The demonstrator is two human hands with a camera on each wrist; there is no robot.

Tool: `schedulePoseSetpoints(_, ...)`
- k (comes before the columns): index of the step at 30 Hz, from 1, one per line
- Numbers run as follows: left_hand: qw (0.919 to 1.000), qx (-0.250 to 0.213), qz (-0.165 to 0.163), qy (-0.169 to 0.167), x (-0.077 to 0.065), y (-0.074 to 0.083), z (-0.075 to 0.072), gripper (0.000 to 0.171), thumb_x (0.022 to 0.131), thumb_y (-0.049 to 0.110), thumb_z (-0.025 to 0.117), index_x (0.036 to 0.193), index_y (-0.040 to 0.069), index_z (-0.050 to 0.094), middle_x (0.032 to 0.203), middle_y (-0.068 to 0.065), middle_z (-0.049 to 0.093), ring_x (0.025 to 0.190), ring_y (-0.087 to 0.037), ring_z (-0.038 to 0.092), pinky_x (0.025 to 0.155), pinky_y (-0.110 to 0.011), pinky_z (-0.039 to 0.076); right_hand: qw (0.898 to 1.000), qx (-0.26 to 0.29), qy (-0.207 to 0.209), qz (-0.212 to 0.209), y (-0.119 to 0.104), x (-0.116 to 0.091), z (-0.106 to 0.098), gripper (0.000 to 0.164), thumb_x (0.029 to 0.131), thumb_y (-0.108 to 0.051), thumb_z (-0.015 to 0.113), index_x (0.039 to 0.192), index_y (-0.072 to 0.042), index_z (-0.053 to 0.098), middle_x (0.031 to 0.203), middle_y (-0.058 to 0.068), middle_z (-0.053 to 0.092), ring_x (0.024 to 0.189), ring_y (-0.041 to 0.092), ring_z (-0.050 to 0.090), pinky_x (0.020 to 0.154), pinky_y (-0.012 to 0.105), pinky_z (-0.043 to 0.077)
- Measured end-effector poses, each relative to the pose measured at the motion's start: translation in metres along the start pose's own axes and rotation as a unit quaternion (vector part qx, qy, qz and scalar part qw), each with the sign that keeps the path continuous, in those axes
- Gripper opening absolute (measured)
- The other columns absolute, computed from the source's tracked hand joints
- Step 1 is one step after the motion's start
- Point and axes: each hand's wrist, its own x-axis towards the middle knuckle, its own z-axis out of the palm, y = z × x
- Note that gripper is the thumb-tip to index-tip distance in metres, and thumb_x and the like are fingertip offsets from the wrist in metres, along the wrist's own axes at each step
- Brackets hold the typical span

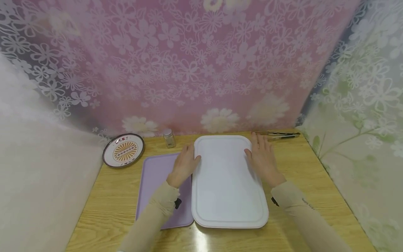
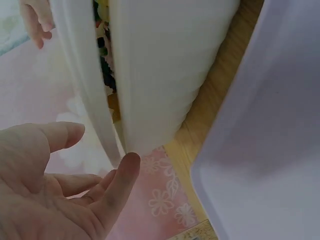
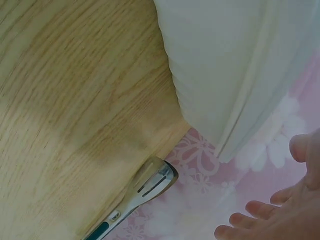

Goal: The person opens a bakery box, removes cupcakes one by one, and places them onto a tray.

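Observation:
A white plastic box stands on the table, its pale lid [image 1: 227, 182] on top. In the left wrist view a gap shows between the lid and the box wall [image 2: 165, 65], with dark and multicoloured contents [image 2: 106, 62] inside. My left hand [image 1: 184, 163] is at the lid's far left side, fingers extended and thumb over the edge; one fingertip is right at the gap. On the opposite side my right hand [image 1: 263, 161] has its fingers spread loosely beside the lid's far right edge. In the right wrist view the lid sits close along the box wall [image 3: 210, 65].
Left of the box lies a lavender tray [image 1: 157, 182], partly under my left forearm. A round patterned plate [image 1: 110, 151] leans at the back left, beside a small shaker jar [image 1: 169, 139]. Metal tongs [image 1: 283, 135] lie at the back right. Flowered cloth walls border the wooden table [image 1: 311, 185].

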Motion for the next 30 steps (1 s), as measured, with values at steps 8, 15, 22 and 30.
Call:
schedulePoseSetpoints(8,0.9992,-0.028,-0.018,-0.023,-0.005,-0.010,0.006,0.070,0.104,0.029,0.064,0.164,0.008,0.035,0.148,-0.024,0.056,0.123,-0.039,0.064,0.099,-0.054,0.055,1.000,-0.019,0.021,-0.012,-0.005,-0.005,0.003,0.077,0.107,-0.029,0.061,0.164,0.006,0.021,0.150,0.035,0.042,0.134,0.055,0.045,0.112,0.064,0.042)
schedulePoseSetpoints(15,0.9986,-0.038,-0.023,-0.026,-0.010,-0.012,0.006,0.069,0.103,0.028,0.067,0.163,0.009,0.038,0.137,-0.021,0.062,0.121,-0.036,0.064,0.099,-0.054,0.054,0.999,0.025,0.000,0.030,-0.006,-0.012,0.006,0.078,0.105,-0.025,0.062,0.167,-0.004,0.019,0.126,0.030,0.050,0.109,0.048,0.054,0.077,0.055,0.053)
schedulePoseSetpoints(22,0.9982,-0.053,-0.018,-0.019,-0.016,-0.007,0.004,0.054,0.101,0.022,0.069,0.151,0.007,0.053,0.123,-0.018,0.065,0.105,-0.032,0.067,0.083,-0.046,0.057,0.997,0.055,-0.018,0.048,-0.004,-0.019,0.009,0.069,0.105,-0.018,0.057,0.163,0.005,0.026,0.114,0.027,0.047,0.083,0.035,0.054,0.059,0.043,0.046)
schedulePoseSetpoints(30,0.9962,-0.080,-0.030,-0.019,-0.018,-0.013,0.007,0.053,0.100,0.025,0.071,0.148,0.007,0.057,0.108,-0.013,0.065,0.088,-0.024,0.060,0.071,-0.036,0.050,0.992,0.062,-0.077,0.081,0.000,-0.027,0.007,0.049,0.108,-0.018,0.051,0.147,0.009,0.038,0.120,0.035,0.049,0.068,0.032,0.056,0.053,0.041,0.048)
